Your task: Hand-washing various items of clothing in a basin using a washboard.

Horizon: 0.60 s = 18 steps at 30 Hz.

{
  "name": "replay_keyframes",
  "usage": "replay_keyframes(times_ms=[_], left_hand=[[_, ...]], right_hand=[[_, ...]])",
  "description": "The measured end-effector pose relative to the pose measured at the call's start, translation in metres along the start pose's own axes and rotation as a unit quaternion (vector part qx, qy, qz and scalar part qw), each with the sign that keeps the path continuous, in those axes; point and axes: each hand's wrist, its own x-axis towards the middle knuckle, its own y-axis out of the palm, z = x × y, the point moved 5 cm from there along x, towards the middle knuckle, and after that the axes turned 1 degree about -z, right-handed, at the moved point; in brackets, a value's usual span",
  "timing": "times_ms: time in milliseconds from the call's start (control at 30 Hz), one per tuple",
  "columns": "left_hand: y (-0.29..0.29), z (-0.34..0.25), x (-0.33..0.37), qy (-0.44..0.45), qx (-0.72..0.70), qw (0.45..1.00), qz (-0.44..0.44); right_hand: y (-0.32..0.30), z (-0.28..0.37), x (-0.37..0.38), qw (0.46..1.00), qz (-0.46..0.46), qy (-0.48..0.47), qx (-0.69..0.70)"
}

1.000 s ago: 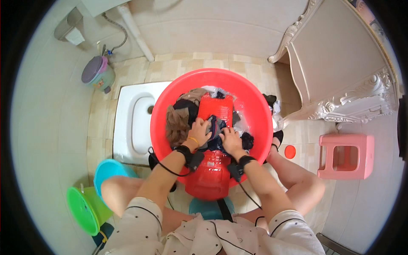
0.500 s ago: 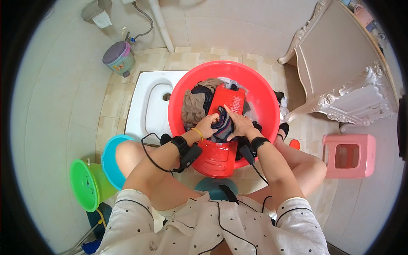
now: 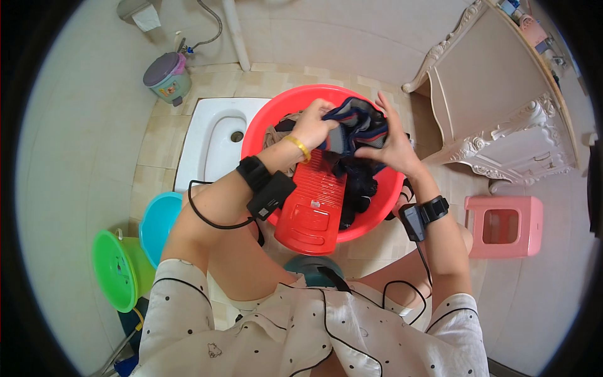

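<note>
Green bucket [image 3: 114, 270], far left, standing just beside a blue basin [image 3: 158, 229], whose right side is hidden by the person's leg. Lidded bin [image 3: 167, 80], grey-topped with a pink liner, farther off by the wall. White squat toilet [image 3: 213, 122], set in the tiled floor, its near right part covered by the tub. Black wrist device [image 3: 271, 196] on the left forearm, cable looping below; forearm crossing the tub's left rim. Red tub [image 3: 301, 94], centre, holding brown clothes [image 3: 274, 136] at left and dark clothes [image 3: 359, 191] at right. Left hand [image 3: 314, 127], fingers closed on the left edge of a striped cloth [image 3: 359, 122]. Red washboard [image 3: 311, 220], lower end jutting over the near rim, upper end hidden behind the cloth—held above the tub. Right hand [image 3: 394, 143], thumb and forefinger spread apart, cloth between them; whether its hidden fingers grip, cannot tell. Carved pale cabinet [image 3: 496, 81], upper right. Pink stool [image 3: 531, 229], far right, near the wall.
</note>
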Motion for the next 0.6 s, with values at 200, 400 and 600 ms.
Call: replay_keyframes(times_ms=[200, 400, 600], left_hand=[[0.031, 0.009, 0.015, 0.009, -0.019, 0.992, 0.124], [-0.027, 0.007, 0.030, -0.007, 0.025, 0.998, 0.059], [-0.083, 0.011, 0.023, -0.116, 0.070, 0.990, -0.024]], right_hand=[[0.015, -0.046, 0.017, 0.990, 0.031, 0.004, -0.137], [-0.003, -0.195, -0.024, 0.948, -0.170, 0.113, -0.243], [0.086, -0.334, -0.130, 0.876, 0.064, 0.346, -0.331]])
